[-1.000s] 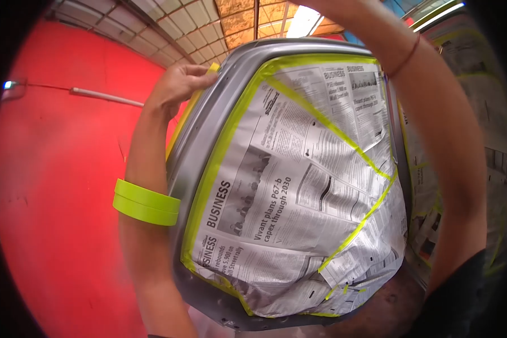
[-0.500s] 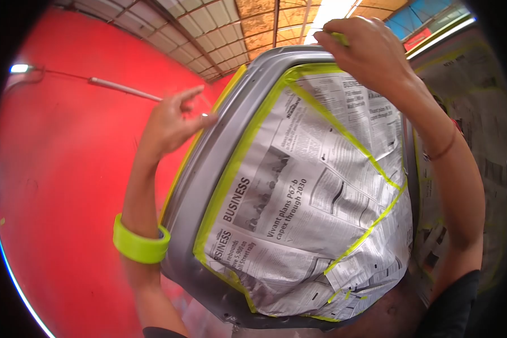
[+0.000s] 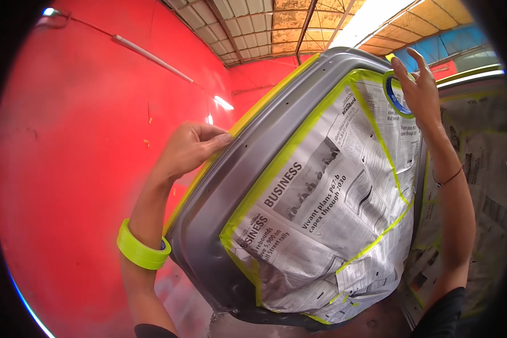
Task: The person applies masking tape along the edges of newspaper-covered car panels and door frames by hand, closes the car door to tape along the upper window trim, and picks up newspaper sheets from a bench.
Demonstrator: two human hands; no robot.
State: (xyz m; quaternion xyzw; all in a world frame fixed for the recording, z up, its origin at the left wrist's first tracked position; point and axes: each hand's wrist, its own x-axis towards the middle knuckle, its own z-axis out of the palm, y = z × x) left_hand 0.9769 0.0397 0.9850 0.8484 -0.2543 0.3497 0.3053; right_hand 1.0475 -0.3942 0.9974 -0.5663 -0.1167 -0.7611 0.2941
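A grey vehicle panel [image 3: 208,225] stands tilted before me, its middle covered with newspaper [image 3: 315,208] bordered by yellow-green tape. My left hand [image 3: 194,146] pinches the panel's yellow-edged left side between thumb and fingers. Around my left forearm sits a wide yellow-green tape roll [image 3: 143,248]. At the upper right, my right hand [image 3: 419,90] has its fingers apart, with a smaller tape roll with a blue core [image 3: 397,96] hanging at its palm side. A bit of yellow-green tape [image 3: 390,57] shows by its thumb.
A red wall [image 3: 79,152] with a tube light [image 3: 152,59] fills the left. Behind the panel's top are ceiling beams and a bright skylight [image 3: 372,22]. Another newspaper-covered surface [image 3: 467,169] stands at the right.
My left hand has gone from open fingers to a pinch on the panel's edge. My right hand has moved right and down, its fingers spreading, and the blue-cored roll now shows. The view has shifted.
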